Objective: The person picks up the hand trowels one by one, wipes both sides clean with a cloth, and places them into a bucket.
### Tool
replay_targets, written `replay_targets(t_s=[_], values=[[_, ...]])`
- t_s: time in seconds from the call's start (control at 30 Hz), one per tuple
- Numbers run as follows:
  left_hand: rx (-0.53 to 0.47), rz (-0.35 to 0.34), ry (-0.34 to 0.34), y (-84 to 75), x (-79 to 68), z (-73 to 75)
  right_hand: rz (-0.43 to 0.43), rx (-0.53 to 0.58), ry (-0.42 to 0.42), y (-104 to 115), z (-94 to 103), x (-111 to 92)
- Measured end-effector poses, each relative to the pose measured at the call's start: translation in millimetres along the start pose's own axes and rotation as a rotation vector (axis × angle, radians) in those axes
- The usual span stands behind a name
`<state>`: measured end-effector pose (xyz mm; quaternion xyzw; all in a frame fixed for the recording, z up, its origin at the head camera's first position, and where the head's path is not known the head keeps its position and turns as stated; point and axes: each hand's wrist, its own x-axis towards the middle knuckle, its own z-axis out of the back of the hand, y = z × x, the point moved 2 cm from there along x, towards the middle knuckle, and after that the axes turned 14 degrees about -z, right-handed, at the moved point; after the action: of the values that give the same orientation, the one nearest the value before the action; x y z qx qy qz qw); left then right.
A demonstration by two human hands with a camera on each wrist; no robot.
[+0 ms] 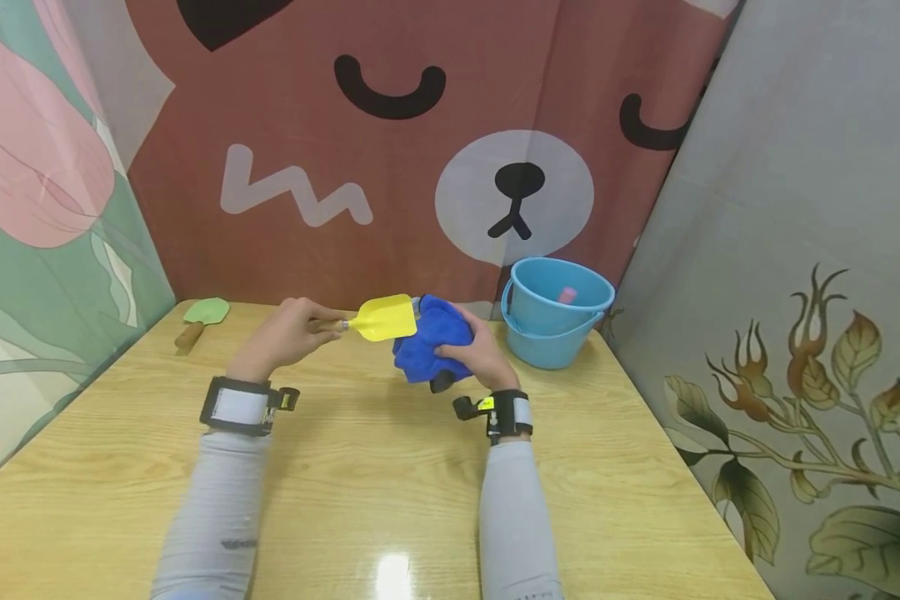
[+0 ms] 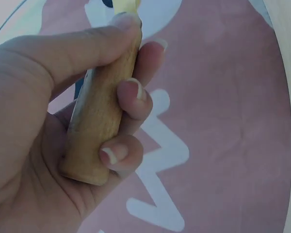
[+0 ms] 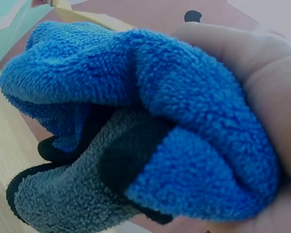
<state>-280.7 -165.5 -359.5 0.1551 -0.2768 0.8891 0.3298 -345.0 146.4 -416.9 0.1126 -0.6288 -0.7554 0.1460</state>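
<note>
My left hand (image 1: 288, 333) grips the wooden handle (image 2: 99, 111) of a small yellow toy shovel (image 1: 384, 317), its fingers curled round the wood. The shovel's blade points right, held above the table. A bunched blue cloth (image 1: 433, 342) is in my right hand (image 1: 487, 350), thumb on the near side. The right wrist view shows the cloth as fluffy, with a grey face (image 3: 72, 194) and black edging. In the head view the tip of the yellow blade overlaps the cloth's left side.
A light blue bucket (image 1: 551, 333) stands at the back right, a pink thing (image 1: 567, 296) inside it. At the back left of the wooden table (image 1: 360, 500) lies a green shovel (image 1: 207, 311) with a wooden handle. Printed curtains hang close behind and beside the table.
</note>
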Motion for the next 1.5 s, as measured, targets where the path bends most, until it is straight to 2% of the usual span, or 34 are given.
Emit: replay_targets(t_s=[0.17,0.33,0.43,0.57,0.73,0.87,1.0,1.17,1.3,1.4,1.5], values=[[0.016,0.020,-0.017,11.7,-3.0,0.7,-0.034,-0.026,-0.022,-2,4.4,-5],[0.008,0.044,-0.023,20.3,-2.9,-8.3,-0.050,-0.197,-0.056,-15,0.9,0],[0.000,0.039,-0.021,21.2,1.4,-14.8,-0.062,-0.284,-0.058,-26,-5.4,3],[-0.012,-0.002,0.005,18.8,14.5,-21.8,-0.091,-0.333,-0.041,-39,-15.3,6],[-0.004,-0.054,0.032,20.0,39.3,-27.4,-0.154,-0.441,-0.009,-55,-31.7,10],[-0.009,-0.060,0.059,21.2,62.8,-31.5,-0.195,-0.572,0.036,-64,-47.8,14],[-0.022,-0.073,0.076,14.2,91.5,-39.9,-0.227,-0.661,0.068,-69,-56.8,16],[-0.018,-0.097,0.070,-4.6,132.6,-64.8,-0.236,-0.686,0.093,-71,-53.1,18],[-0.047,-0.076,0.057,-17.5,162.5,-92.3,-0.219,-0.680,0.115,-72,-49.2,17],[-0.082,-0.061,0.020,-25.6,179.3,-109.0,-0.200,-0.685,0.121,-72,-50.7,17],[-0.104,-0.065,-0.029,-33.6,193.0,-119.7,-0.208,-0.702,0.107,-71,-54.3,15]])
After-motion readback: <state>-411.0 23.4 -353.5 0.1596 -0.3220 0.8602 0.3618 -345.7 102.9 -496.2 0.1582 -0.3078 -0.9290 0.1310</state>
